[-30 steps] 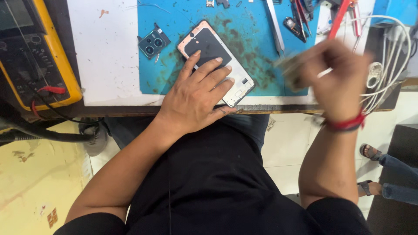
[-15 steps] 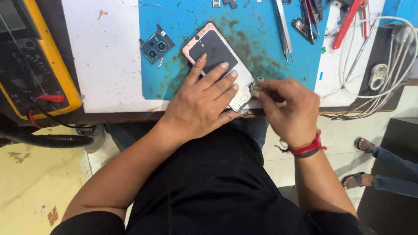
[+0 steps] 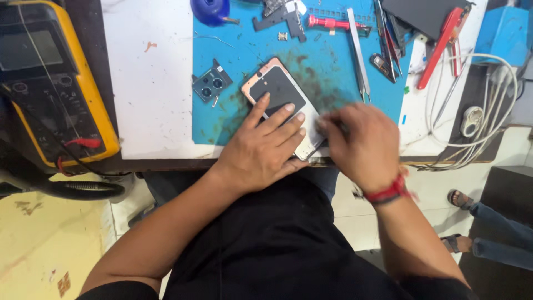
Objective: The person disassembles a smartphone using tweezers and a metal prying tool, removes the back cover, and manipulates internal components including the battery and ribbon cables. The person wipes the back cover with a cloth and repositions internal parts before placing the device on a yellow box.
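Observation:
An opened phone [image 3: 276, 88] with a pinkish frame lies tilted on the blue work mat [image 3: 327, 66]. My left hand [image 3: 261, 147] lies flat on it, fingers spread, pressing it down. My right hand [image 3: 361, 141] is at the phone's lower right corner, fingers pinched around a thin dark tool [image 3: 315, 149] whose tip touches the phone's edge. The hand is blurred. A red band sits on my right wrist.
A small camera module [image 3: 211, 84] lies left of the phone. Tweezers [image 3: 358, 53], red-handled tools [image 3: 438, 47] and small parts lie at the mat's far side. A yellow multimeter [image 3: 50, 83] stands at the left, white cables [image 3: 483, 111] at the right. Another person's sandalled feet [image 3: 461, 222] are at the lower right.
My right hand came down from the right of the mat to the phone's lower right corner. My left hand stayed on the phone. The camera moved closer.

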